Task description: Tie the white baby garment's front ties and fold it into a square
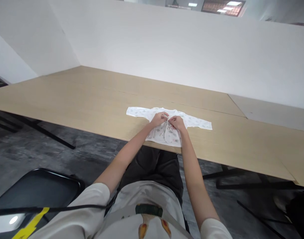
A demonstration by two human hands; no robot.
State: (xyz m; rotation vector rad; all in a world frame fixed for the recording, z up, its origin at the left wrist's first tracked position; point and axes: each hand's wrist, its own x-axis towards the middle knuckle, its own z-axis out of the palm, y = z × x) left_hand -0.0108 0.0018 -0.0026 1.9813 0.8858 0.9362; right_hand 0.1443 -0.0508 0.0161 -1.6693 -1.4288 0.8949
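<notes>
A small white long-sleeved baby shirt [175, 135] with a faint print lies spread on the wooden table, its sleeves stretched out to both sides and its hem close to the near edge. My left hand [159, 119] pinches the shirt's front opening just left of the middle. Close beside it, my right hand [176, 122] pinches the other side of the opening. The fingertips of both hands almost meet, and the bit of cloth or fastener between them is too small to make out. Below the hands the front edges curve apart slightly.
The pale wooden table [67, 96] runs wide to both sides, with a white partition [166, 49] along its back. A black chair [39, 189] stands at lower left, with a black cable and a yellow strap [32, 225] in front of it. Dark table legs [241, 181] show underneath.
</notes>
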